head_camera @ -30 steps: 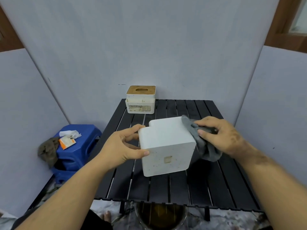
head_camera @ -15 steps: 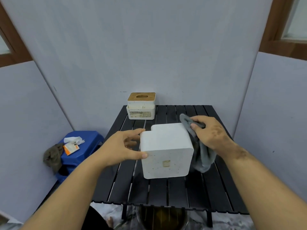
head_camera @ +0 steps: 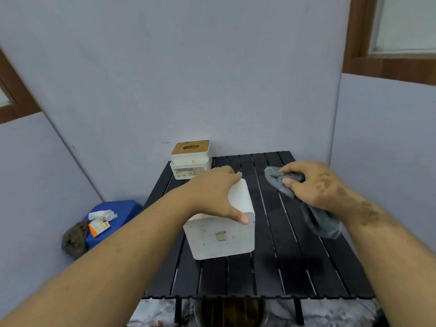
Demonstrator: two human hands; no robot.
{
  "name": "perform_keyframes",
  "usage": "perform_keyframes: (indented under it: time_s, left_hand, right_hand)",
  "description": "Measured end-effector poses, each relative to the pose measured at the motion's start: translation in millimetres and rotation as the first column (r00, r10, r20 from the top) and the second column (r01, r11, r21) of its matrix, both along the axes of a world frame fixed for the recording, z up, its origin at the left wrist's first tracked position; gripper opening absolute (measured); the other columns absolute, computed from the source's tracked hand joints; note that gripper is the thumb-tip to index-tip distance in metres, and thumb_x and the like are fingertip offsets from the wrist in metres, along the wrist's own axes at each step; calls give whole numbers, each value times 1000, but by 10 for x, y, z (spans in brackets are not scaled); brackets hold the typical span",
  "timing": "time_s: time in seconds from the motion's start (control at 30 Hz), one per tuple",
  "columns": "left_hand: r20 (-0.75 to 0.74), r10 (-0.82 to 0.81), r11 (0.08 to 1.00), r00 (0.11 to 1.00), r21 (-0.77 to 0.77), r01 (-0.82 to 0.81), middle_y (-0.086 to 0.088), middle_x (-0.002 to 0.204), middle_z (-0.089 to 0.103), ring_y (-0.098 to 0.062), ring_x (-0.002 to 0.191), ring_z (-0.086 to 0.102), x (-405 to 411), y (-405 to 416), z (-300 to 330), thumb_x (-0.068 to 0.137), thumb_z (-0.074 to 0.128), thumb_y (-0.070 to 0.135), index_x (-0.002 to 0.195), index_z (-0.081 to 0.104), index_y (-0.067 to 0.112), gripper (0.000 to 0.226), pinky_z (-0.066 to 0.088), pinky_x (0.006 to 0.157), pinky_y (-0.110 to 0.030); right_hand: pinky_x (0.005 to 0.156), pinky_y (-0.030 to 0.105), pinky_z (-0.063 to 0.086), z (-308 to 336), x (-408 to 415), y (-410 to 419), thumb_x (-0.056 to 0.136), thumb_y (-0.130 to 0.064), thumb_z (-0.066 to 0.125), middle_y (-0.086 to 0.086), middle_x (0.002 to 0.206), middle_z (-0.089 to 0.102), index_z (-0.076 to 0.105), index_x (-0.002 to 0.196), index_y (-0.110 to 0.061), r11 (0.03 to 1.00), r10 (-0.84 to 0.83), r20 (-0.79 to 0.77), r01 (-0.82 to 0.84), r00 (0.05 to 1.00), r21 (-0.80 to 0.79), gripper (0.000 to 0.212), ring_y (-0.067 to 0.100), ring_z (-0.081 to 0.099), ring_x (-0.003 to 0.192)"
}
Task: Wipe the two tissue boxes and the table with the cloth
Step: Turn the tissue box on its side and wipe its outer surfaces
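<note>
Hands split the work at frame centre: our left hand point(head_camera: 218, 197) grips the white tissue box point(head_camera: 221, 232) on the black slatted desk point(head_camera: 295, 267). Our right hand point(head_camera: 313, 185) clutches the grey cloth point(head_camera: 318, 220) at right, apart from the box.

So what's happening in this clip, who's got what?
A person is cleaning at a black slatted table. The left hand grips a plain white tissue box from above, while the right hand holds a crumpled grey cloth off to the box's right, not touching it. A second white tissue box with a wooden lid stands at the table's far left corner. Beside the table, a blue plastic stool carries small packets.
</note>
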State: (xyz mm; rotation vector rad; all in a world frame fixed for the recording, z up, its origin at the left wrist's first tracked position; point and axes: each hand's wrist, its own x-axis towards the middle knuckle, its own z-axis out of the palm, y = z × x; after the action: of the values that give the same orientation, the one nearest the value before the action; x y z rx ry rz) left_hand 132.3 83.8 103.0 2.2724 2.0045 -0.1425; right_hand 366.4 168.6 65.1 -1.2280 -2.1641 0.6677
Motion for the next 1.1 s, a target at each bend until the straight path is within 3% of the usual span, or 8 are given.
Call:
perform_keyframes:
  time_s: [0.13, 0.27, 0.37, 0.5, 0.67, 0.83, 0.97, 1.1]
  left_hand:
    - [-52, 18, 1000, 998, -20, -19, 0, 143, 47, -21, 133, 44, -15, 114, -27, 72, 80, 72, 157, 37, 16, 110, 42, 112, -44]
    - [-51, 28, 998, 998, -47, -31, 2, 124, 53, -20, 116, 50, -23, 182, -14, 66, 82, 74, 135, 56, 21, 90, 48, 102, -46]
    - [-16, 31, 998, 999, -48, -31, 4, 124, 53, -19, 116, 51, -15, 169, 50, 65, 84, 70, 137, 55, 22, 91, 50, 100, -44]
    - [166, 56, 998, 985, 27, -61, 7, 130, 54, -15, 121, 50, -86, 40, 143, 69, 91, 54, 143, 51, 22, 90, 46, 103, -35]
    - [476, 90, 987, 875, 78, -144, 24, 126, 50, -3, 119, 53, -262, -222, 96, 66, 97, 40, 145, 46, 31, 94, 46, 106, -28]
    - [663, 75, 969, 745, 127, -211, 19, 131, 58, -2, 124, 56, -503, -477, -240, 50, 95, 57, 139, 51, 39, 101, 53, 108, -37]
    - [757, 53, 954, 651, 154, -256, 14, 133, 61, -7, 127, 58, -708, -644, -464, 51, 94, 53, 139, 53, 38, 98, 54, 107, -40]
    - [792, 44, 954, 608, 148, -261, 16, 136, 59, -8, 131, 55, -848, -753, -585, 51, 92, 53, 142, 50, 36, 102, 53, 109, -38]
  right_hand:
    - [89, 26, 51, -73, -14, -85, 91, -21, 65, -12, 102, 71, 72, 106, -30, 996, 84, 13, -84, 996, -20, 19, 8, 64, 98]
    - [89, 20, 48, -203, -138, -204, 92, -22, 64, -13, 105, 69, 72, 109, -30, 986, 161, 14, -160, 987, -51, 20, 5, 63, 100]
    - [95, 25, 48, -248, -214, -298, 92, -22, 65, -9, 109, 67, 70, 115, -28, 987, 156, -15, -156, 988, -42, 24, 10, 62, 103]
    - [95, 23, 45, -227, -212, -385, 93, -21, 65, -10, 107, 64, 68, 118, -32, 986, 165, -103, -163, 981, 22, 28, 8, 59, 102]
    - [90, 17, 43, -192, -240, -486, 90, -19, 67, -13, 101, 60, 67, 119, -34, 978, 180, -190, -156, 965, 136, 32, 1, 57, 99]
    - [90, 14, 35, -227, -425, -676, 92, -27, 62, -16, 101, 54, 66, 122, -34, 941, 242, -112, -205, 964, 270, 32, 8, 49, 102]
    - [86, 30, 44, -214, -676, -901, 90, -36, 54, -12, 105, 55, 67, 123, -30, 863, 293, -43, -245, 955, 441, 36, 17, 49, 96]
    - [88, 26, 43, -203, -553, -743, 87, -31, 60, -19, 106, 56, 67, 119, -37, 849, 384, 79, -385, 920, 361, 33, 11, 50, 101]
